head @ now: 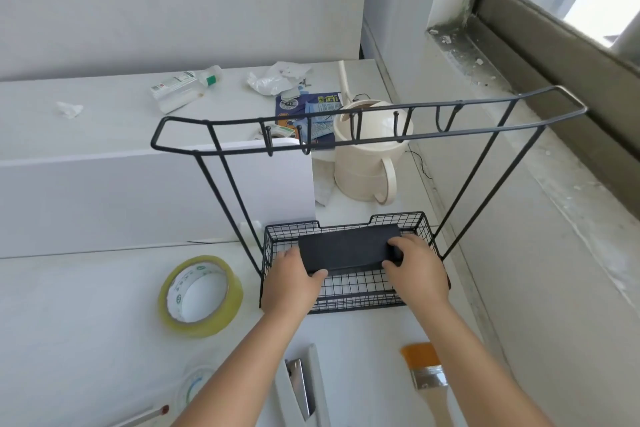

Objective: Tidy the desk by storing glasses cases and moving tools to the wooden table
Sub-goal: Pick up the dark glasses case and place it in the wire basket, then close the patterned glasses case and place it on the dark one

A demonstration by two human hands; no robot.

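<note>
A black rectangular glasses case (346,248) lies inside the black wire basket (349,298) of a metal rack on the white desk. My left hand (292,282) grips the case's near left corner. My right hand (417,270) holds its right end, fingers curled over the top. A paintbrush (427,378) with orange bristles lies on the desk near my right forearm. A white stapler-like tool (301,388) lies between my forearms. A roll of yellowish tape (199,295) sits left of the basket.
The rack's tall frame with a hook rail (363,128) rises over the basket. A cream jug (369,163) stands behind it. A bottle (183,87), crumpled plastic (277,78) and a blue packet (308,107) lie at the back. A window sill (512,87) runs along the right.
</note>
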